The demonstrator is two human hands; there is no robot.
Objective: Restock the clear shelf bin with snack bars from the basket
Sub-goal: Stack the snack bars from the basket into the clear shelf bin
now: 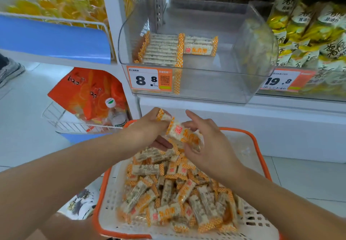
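Observation:
A white basket with an orange rim (259, 147) sits low in front of me, holding several snack bars (168, 193) in orange-checked wrappers. Above its far end, my left hand (148, 127) grips a small stack of bars (184, 134). My right hand (207, 142) holds the same stack from the right side, fingers curled round it. The clear shelf bin (215, 82) stands on the shelf above. It holds a row of bars (161, 49) standing on edge at the left, with a few more bars (199, 46) beside them.
A price tag reading 8.8 (149, 79) is on the bin's front. Yellow snack bags (309, 34) fill the neighbouring bin on the right. At the left, a wire rack (74, 125) holds orange packets and a bottle. A shoe (9, 70) shows at the far left.

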